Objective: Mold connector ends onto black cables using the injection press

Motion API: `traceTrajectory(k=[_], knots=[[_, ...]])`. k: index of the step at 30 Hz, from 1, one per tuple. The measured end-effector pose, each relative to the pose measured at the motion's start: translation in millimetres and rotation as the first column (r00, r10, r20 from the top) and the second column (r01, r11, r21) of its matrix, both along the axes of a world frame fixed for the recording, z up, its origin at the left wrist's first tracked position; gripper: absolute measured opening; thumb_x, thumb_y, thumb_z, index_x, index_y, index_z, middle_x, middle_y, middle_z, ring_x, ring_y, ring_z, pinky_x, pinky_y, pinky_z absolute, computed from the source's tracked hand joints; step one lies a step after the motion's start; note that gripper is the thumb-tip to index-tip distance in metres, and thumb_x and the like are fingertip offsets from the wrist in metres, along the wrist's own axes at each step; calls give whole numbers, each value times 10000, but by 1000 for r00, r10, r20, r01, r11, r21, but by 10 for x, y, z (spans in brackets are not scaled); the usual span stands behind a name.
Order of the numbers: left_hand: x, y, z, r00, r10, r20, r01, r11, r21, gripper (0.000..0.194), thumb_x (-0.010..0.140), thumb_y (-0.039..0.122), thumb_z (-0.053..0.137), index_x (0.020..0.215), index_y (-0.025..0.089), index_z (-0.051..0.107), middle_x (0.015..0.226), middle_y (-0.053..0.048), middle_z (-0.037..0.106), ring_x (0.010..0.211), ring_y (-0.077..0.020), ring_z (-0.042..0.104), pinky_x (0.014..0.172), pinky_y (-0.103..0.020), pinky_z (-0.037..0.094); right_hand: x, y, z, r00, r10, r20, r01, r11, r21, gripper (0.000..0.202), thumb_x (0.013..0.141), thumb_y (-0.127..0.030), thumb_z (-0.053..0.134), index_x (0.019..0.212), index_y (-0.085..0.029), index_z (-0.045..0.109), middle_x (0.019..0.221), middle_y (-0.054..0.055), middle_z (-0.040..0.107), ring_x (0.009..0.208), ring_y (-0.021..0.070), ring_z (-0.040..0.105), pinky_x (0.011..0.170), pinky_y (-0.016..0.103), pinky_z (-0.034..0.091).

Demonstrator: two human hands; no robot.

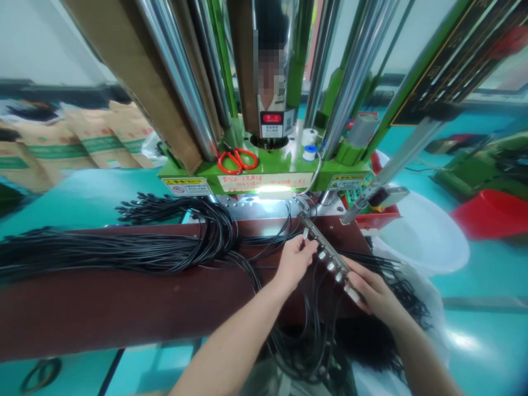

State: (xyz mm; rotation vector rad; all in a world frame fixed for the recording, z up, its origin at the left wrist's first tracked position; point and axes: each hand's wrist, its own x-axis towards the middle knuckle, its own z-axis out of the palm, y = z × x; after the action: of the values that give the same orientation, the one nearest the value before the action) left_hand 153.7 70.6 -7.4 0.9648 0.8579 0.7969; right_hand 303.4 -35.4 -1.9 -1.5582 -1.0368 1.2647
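A long metal mould bar (328, 245) is held at a slant above the brown bench. My right hand (369, 286) grips its near end, thumb on one side and fingers on the other. At the far end my left hand (295, 261) is closed, finger and thumb pinching a small silver connector (306, 233) against the bar's side. Several more silver connectors (330, 266) sit in a row along the bar. Thin black cables (317, 308) hang beneath them toward my lap. What lies inside my left palm is hidden.
A green press (193, 171) with steel columns stands ahead, its lamp (274, 192) lit. Orange-handled scissors (238, 160) lie on it. A thick bundle of black cables (124, 250) covers the left of the brown bench (124, 308). A white tub (429, 236) is at right.
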Motion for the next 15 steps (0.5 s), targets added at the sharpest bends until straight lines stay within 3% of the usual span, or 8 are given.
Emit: traceTrajectory(k=[4, 7, 10, 15], knots=[[-47, 28, 38, 995, -36, -97, 48, 991, 123, 428, 798, 545, 365, 610, 170, 452, 428, 59, 389, 326, -34, 286, 350, -175, 194, 56, 14, -38, 998, -12, -60, 9, 999, -43, 614, 786, -524, 508, 1289, -178, 437, 525, -26, 459, 342, 39, 289, 289, 146, 223], [-94, 53, 42, 972, -102, -210, 146, 968, 205, 439, 810, 529, 354, 572, 170, 438, 441, 49, 408, 334, -40, 301, 358, -183, 217, 86, 20, -42, 995, -30, -98, 25, 998, -50, 625, 770, -528, 530, 1280, -177, 445, 518, -34, 433, 342, 34, 273, 291, 140, 201], [-114, 75, 16, 953, -159, -258, 215, 955, 205, 450, 812, 531, 345, 551, 172, 423, 441, 43, 413, 332, -45, 304, 351, -190, 216, 86, 12, -29, 993, -43, -106, 38, 998, -43, 585, 783, -503, 528, 1262, -174, 464, 502, -40, 419, 343, 29, 266, 301, 132, 178], [-128, 112, 13, 959, -162, -232, 199, 969, 145, 445, 789, 548, 373, 535, 183, 378, 415, 65, 337, 311, -40, 243, 321, -190, 178, 90, 3, -44, 994, -4, -113, 1, 1000, -31, 563, 795, -500, 515, 1263, -192, 461, 497, -48, 409, 334, 27, 263, 298, 133, 182]])
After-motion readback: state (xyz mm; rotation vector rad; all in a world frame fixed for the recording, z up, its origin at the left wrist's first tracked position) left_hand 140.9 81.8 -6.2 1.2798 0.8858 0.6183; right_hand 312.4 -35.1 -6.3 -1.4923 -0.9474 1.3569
